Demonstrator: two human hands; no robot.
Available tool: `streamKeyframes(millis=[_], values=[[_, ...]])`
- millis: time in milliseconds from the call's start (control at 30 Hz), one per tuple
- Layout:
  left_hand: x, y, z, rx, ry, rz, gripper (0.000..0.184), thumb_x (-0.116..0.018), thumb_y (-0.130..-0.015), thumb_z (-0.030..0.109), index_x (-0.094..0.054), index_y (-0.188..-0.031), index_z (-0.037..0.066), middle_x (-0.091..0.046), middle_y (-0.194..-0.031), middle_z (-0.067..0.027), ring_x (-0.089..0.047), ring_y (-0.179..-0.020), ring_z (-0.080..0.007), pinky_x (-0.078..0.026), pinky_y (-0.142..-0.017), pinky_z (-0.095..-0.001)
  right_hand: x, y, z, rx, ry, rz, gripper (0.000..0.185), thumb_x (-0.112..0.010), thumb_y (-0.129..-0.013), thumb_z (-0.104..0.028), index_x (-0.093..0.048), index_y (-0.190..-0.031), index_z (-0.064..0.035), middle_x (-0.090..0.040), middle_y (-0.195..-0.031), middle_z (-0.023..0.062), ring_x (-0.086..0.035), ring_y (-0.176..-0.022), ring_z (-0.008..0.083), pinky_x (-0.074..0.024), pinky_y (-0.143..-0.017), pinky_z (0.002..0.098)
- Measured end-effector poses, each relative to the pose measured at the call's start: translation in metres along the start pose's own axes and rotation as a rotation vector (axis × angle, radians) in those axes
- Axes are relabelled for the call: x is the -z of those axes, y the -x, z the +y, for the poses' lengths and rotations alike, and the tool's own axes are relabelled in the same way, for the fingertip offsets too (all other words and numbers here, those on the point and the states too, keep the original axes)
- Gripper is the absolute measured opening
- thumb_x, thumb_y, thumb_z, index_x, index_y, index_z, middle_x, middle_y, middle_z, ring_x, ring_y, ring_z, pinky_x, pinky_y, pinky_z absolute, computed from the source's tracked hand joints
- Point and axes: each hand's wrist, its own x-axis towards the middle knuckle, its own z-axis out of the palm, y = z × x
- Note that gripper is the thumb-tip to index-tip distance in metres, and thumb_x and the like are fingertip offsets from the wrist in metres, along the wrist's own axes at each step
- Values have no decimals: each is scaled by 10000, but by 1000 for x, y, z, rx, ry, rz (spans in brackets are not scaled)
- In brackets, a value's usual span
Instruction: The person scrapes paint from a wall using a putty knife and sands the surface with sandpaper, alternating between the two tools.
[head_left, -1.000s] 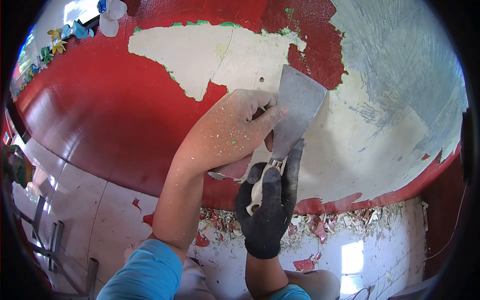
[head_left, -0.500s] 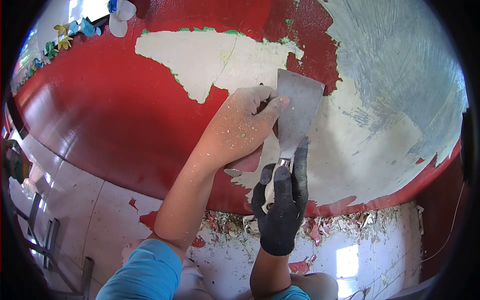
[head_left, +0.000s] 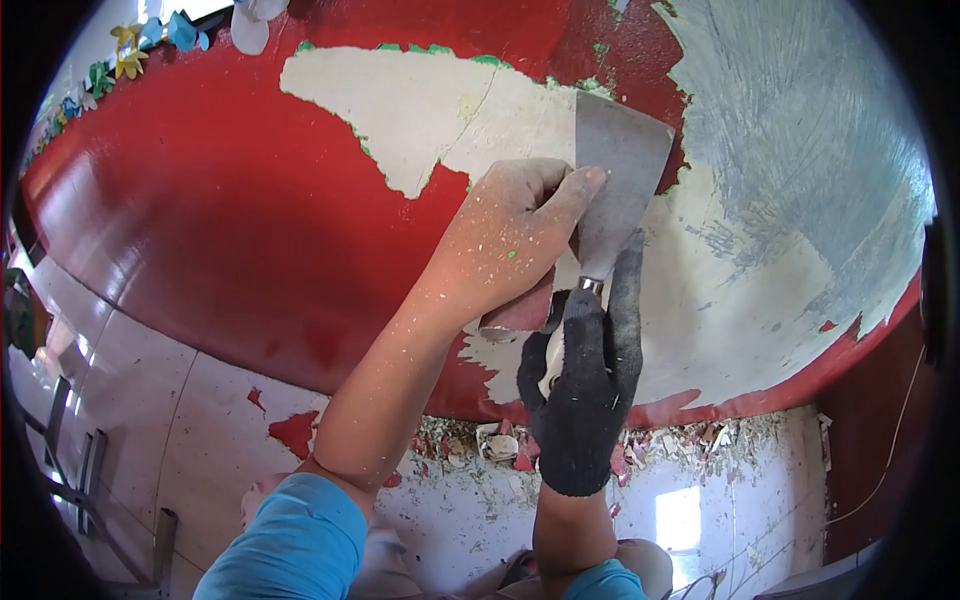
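My right hand, in a black glove, grips the pale handle of a wide metal putty knife. The blade points up and overlaps the ragged edge of the dark red paint on a large curved surface. My bare left hand, speckled with flakes, is closed, its thumb along the blade's left edge. Beneath it hangs a curled piece of red paint that it seems to pinch; the fingertips are hidden. A pale bared patch lies to the left, rimmed with green bits.
Broad glossy red paint covers the left side. Scraped grey-white surface spreads at right. Paint chips lie along the base on the tiled floor. Metal frames stand lower left; paper flowers hang upper left.
The putty knife and both hands have moved up and to the right across the surface, the curled paint piece moving along with the left hand. The view has shifted slightly.
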Motion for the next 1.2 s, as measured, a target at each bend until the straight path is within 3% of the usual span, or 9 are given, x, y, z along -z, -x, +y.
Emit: streamKeyframes(millis=[167, 233, 433, 567, 600, 700, 767, 1100, 1200], values=[[6, -4, -5, -27, 108, -151, 406, -535, -922, 344, -626, -790, -29, -580, -673, -20, -514, -663, -78, -428, -623, -247, 6, 4, -21, -362, -533, 20, 465, -487, -914, -43, -389, -1368, -51, -570, -896, 68, -531, -720, 105, -448, -564, 218], [2, -6, -7, -43, 116, -165, 403, -532, -924, 341, -629, -802, -30, -589, -681, -20, -524, -671, -79, -433, -635, -247, 11, -5, -17, -458, -493, 36, 365, -505, -878, 7, -490, -1243, -2, -542, -1203, 207, -608, -904, 236, -499, -687, 285], [-38, 4, -6, -102, 374, 211, 447, -460, -937, 288, -509, -669, -67, -467, -541, -150, -442, -522, -155, -384, -541, -370, 38, -28, -2, 793, 949, -141, 470, -579, -632, 95, -531, -1098, 71, -389, -1364, 286, -486, -1159, 442, -457, -872, 413], [-78, 26, -33, 35, 521, 222, 448, -432, -964, 307, -515, -722, -62, -481, -558, -88, -446, -542, -144, -379, -542, -382, 81, -15, 21, 677, 916, -331, 507, -593, -585, 102, -539, -1087, 52, -397, -1361, 279, -526, -1069, 437, -462, -834, 406], [-86, 34, -40, 43, 524, 228, 448, -432, -964, 307, -515, -722, -62, -481, -558, -88, -446, -542, -144, -379, -542, -382, 78, -10, 11, -15, 446, -314, 506, -470, -872, 27, -357, -1365, 49, -546, -1220, 171, -567, -894, 137, -467, -726, 278], [-101, 49, -52, 139, 755, 278, 469, -413, -981, 368, -555, -781, -31, -516, -628, -4, -450, -564, -109, -380, -526, -322, 73, -2, 0, -391, 323, -279, 504, -471, -870, 27, -368, -1364, 39, -542, -1238, 176, -572, -932, 155, -463, -774, 278], [-102, 59, -58, 324, 817, 303, 463, -413, -980, 404, -586, -846, -5, -509, -679, 44, -434, -577, -60, -359, -509, -248, 80, 9, 35, -9, 471, -326, 505, -478, -873, 6, -364, -1364, 40, -516, -1282, 214, -559, -1016, 192, -423, -884, 283], [-83, 70, -88, 214, 728, 333, 345, -480, -974, 281, -485, -715, 53, -446, -649, 46, -381, -582, -25, -320, -498, -223, 53, 45, 57, -281, 163, -314, 538, -486, -890, -12, -304, -1393, 41, -523, -1256, 245, -573, -983, 162, -453, -821, 282], [-79, 69, -84, 220, 670, 286, 330, -488, -972, 261, -475, -708, 62, -430, -633, 51, -366, -575, -24, -313, -489, -230, 44, 50, 70, -129, 163, -189, 520, -455, -922, -32, -281, -1409, 26, -559, -1055, 69, -500, -836, 79, -456, -703, 215]])
